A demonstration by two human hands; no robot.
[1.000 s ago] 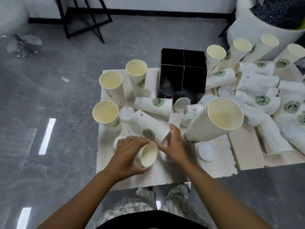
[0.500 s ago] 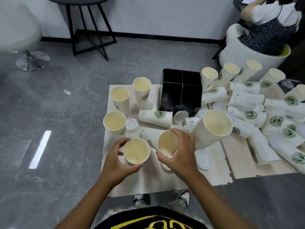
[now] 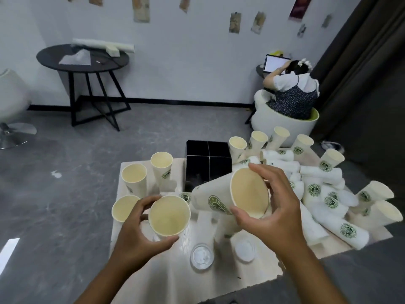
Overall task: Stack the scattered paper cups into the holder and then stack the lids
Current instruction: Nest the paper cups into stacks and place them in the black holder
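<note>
My left hand (image 3: 135,235) grips a white paper cup (image 3: 169,216) by its rim, mouth facing me, just above the wooden table (image 3: 166,279). My right hand (image 3: 269,207) holds a second cup (image 3: 228,196) lying sideways, its mouth toward me and its green logo showing. The two cups are side by side and apart. A black box-shaped holder (image 3: 208,165) stands behind them. Two white lids (image 3: 201,256) lie on the table below the cups. A heap of scattered cups (image 3: 324,194) fills the right side. The tall stack of nested cups is mostly hidden behind my right hand.
Three upright cups (image 3: 134,178) stand at the table's left. A person sits in a white tub chair (image 3: 282,121) behind the table at the right. A black round side table (image 3: 83,60) stands at the back left. The table's front edge is near my forearms.
Both hands have lifted their cups higher off the table. The right-hand cup now lies tilted sideways. The camera has tipped up, showing more of the room.
</note>
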